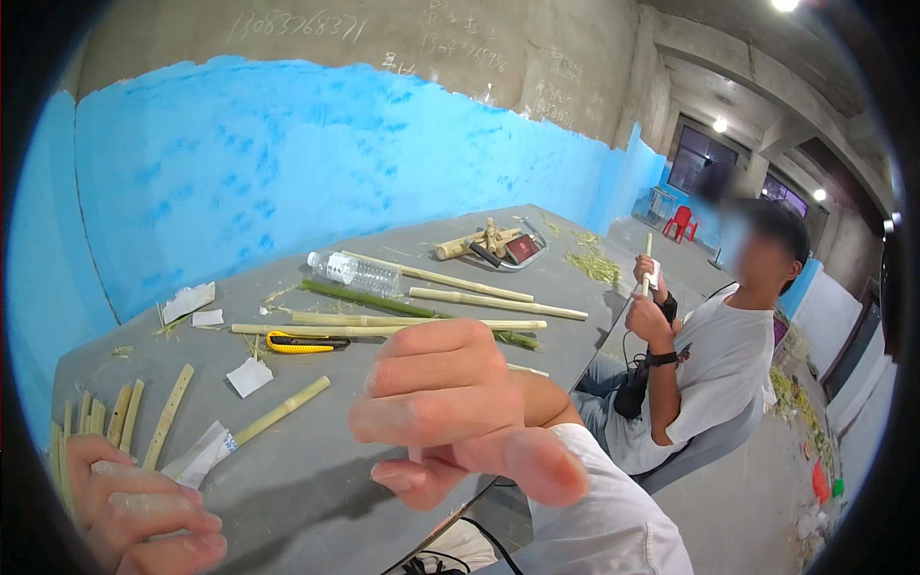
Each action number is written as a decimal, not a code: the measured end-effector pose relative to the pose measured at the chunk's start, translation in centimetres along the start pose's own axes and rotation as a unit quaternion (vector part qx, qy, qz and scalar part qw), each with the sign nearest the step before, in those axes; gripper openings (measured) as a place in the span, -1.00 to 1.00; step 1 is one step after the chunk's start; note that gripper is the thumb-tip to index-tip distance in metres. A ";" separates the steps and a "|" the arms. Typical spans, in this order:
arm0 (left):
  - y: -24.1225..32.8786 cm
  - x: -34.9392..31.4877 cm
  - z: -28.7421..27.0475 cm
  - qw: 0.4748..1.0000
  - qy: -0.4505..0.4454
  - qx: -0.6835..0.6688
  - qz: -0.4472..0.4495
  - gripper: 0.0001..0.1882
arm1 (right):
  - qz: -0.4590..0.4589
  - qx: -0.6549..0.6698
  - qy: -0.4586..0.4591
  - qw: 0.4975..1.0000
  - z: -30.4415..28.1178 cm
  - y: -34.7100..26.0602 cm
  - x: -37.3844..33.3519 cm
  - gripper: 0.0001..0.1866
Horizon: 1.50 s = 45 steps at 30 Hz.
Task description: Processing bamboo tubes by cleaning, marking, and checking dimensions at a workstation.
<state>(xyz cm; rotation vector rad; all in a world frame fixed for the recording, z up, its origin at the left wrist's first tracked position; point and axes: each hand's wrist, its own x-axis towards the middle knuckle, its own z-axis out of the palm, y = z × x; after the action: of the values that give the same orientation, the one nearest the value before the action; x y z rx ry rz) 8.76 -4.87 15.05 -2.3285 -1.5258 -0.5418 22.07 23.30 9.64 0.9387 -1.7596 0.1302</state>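
My right hand (441, 402) is raised in front of me above the table, its fingers curled over. A small pale bit shows between the lower fingers, but I cannot make out what it is. At the lower left, my left hand (144, 513) has loosely bent, parted fingers, and nothing shows in them. Beside it lie several short bamboo pieces (125, 414), one of them speckled with dark dots (169, 414). Close to its fingertips is a bamboo stick (285, 410) with white paper (203, 454) around its lower end.
Long bamboo sticks (498, 303), a green stalk (383, 299), a plastic bottle (356, 273) and a yellow-black utility knife (305, 342) lie across the table (316, 470). Paper scraps (250, 378) are scattered about. At right, a seated person (714, 355) holds a thin stick (648, 264).
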 end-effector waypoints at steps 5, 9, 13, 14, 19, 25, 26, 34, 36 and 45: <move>-0.2 0.1 0.2 1.000 -0.002 -0.003 0.004 -0.67 | -0.048 0.018 0.121 0.991 2.2 1.0 0.1 -0.39; -0.2 0.2 0.4 1.000 0.000 -0.004 0.001 -0.66 | -0.050 0.033 0.121 0.991 1.7 1.0 0.4 -0.41; -0.2 0.1 0.8 1.000 0.002 -0.005 -0.005 -0.65 | -0.034 0.054 0.079 0.995 1.2 0.8 0.4 -0.38; -0.3 0.1 0.8 1.000 0.003 -0.007 0.000 -0.65 | -0.037 0.055 0.086 0.994 1.3 0.8 0.4 -0.39; -0.3 -0.1 0.8 1.000 -0.002 -0.009 0.000 -0.64 | -0.032 0.064 0.080 0.994 1.6 0.7 0.2 -0.44; -0.1 -0.5 2.8 0.996 0.074 0.033 -0.038 -0.68 | -0.046 0.051 0.101 0.993 1.9 0.8 0.2 -0.37; 0.2 -0.5 2.8 0.994 0.069 0.053 -0.071 -0.67 | -0.048 0.050 0.096 0.993 2.0 0.9 0.2 -0.35; 0.4 -0.8 2.6 0.993 0.068 0.059 -0.071 -0.70 | -0.050 0.061 0.093 0.993 2.4 0.7 0.3 -0.34; 0.2 -0.8 2.7 0.994 0.068 0.054 -0.068 -0.71 | -0.048 0.060 0.098 0.992 2.4 0.7 0.3 -0.39; 0.3 -0.9 2.4 0.993 0.082 0.052 -0.069 -0.67 | 0.075 0.035 -0.154 0.985 0.0 -1.6 1.5 0.25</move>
<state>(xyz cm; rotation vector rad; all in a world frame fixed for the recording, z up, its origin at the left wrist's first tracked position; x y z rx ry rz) 9.04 -4.58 12.49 -2.0583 -1.6044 -0.6536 22.93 21.42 10.39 0.9116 -2.1243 0.1509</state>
